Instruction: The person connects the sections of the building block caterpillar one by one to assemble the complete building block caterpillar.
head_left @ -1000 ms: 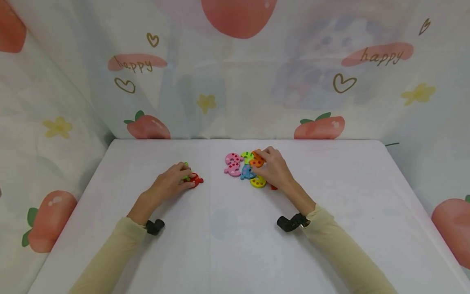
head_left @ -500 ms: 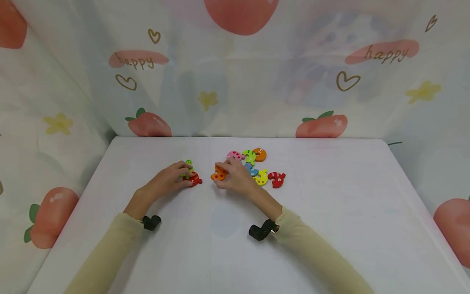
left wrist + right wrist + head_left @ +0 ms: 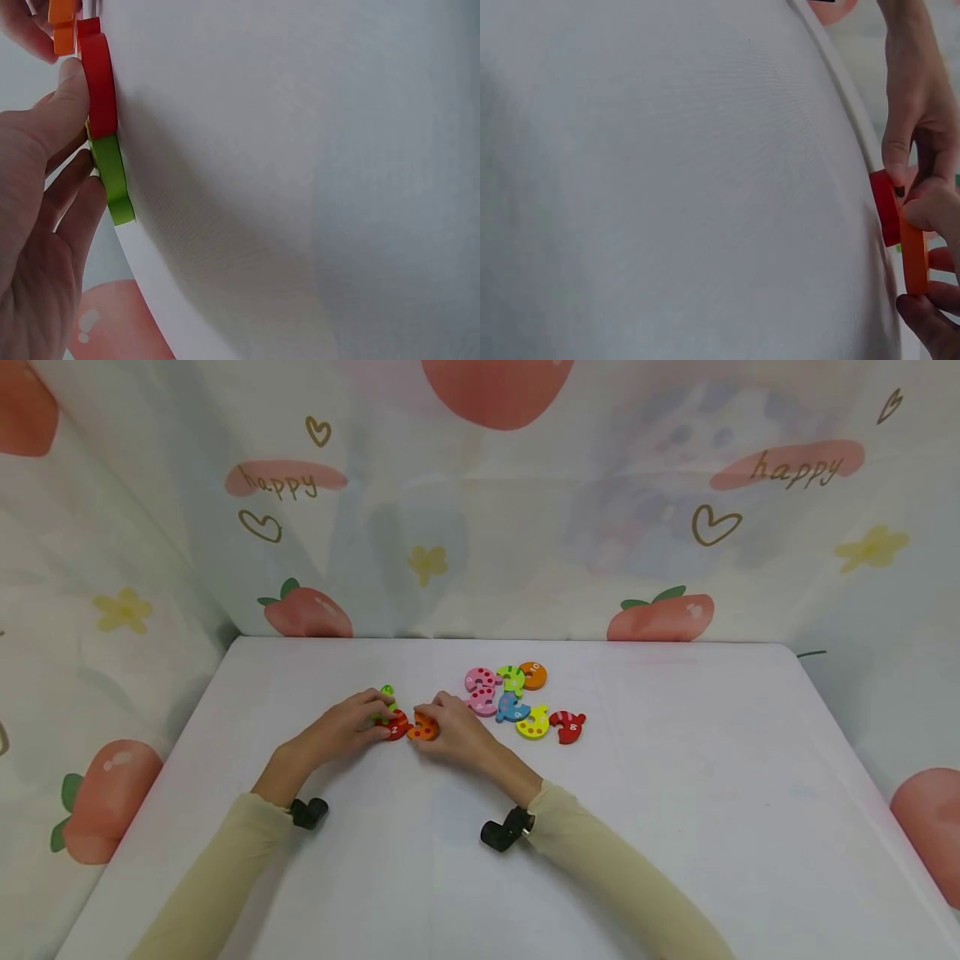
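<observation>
My left hand point(image 3: 337, 727) holds a red animal-shaped number piece point(image 3: 396, 727), marked 2, together with a green animal-shaped piece point(image 3: 387, 691) behind it. In the left wrist view the thumb lies against the red piece and the fingers meet the green piece point(image 3: 112, 180). My right hand point(image 3: 463, 735) pinches an orange spotted animal-shaped piece point(image 3: 422, 727) between thumb and fingers, right beside the red one. The right wrist view shows the orange piece point(image 3: 913, 251) standing edge-on, overlapping the red piece point(image 3: 885, 202). Fingers hide part of all three.
Right of my hands lies a cluster of similar pieces: two pink spotted ones point(image 3: 482, 679), a green one point(image 3: 513, 678), an orange one point(image 3: 534, 675), a blue one point(image 3: 512, 707) and a yellow one point(image 3: 533, 723). A red piece point(image 3: 567, 727) lies at its right end on the white table point(image 3: 660, 777).
My right hand has carried the orange spotted piece leftward from the cluster to the red piece at my left hand. The left hand stays nearly in place.
</observation>
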Motion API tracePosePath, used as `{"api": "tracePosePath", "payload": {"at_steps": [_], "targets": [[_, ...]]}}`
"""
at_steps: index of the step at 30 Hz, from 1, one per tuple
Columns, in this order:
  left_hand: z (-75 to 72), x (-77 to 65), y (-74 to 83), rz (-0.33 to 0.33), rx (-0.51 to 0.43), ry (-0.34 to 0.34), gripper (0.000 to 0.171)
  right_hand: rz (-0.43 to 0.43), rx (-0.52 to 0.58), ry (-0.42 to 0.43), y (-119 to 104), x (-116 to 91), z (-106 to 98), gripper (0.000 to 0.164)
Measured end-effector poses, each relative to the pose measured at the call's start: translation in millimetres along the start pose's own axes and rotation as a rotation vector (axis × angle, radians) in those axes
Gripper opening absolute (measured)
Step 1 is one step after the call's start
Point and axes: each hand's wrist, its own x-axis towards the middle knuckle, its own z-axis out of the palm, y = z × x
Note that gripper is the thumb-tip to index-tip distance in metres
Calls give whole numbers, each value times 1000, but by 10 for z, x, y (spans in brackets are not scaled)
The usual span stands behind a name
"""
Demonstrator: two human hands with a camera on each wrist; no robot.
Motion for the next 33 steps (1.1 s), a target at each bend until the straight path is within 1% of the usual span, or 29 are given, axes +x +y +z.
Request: {"api": "tracePosePath", "payload": {"at_steps": [5, 11, 15, 22, 28, 33], "targets": [[12, -5, -9, 20, -2, 17, 22, -19, -39, -1, -6, 50, 23, 52], [-7, -12, 12, 20, -9, 17, 24, -40, -51, -6, -28, 78, 31, 53], [-13, -4, 18, 6, -15, 7, 24, -46, -44, -5, -43, 85, 35, 53], [0, 4, 15, 11, -18, 19, 23, -29, -24, 6, -66, 97, 44, 50], [1, 5, 5, -9, -33, 0, 22, -29, -22, 7, -71, 101, 48, 48], [2, -6, 4, -7, -33, 5, 21, -27, -36, 1, -86, 104, 48, 47]]}}
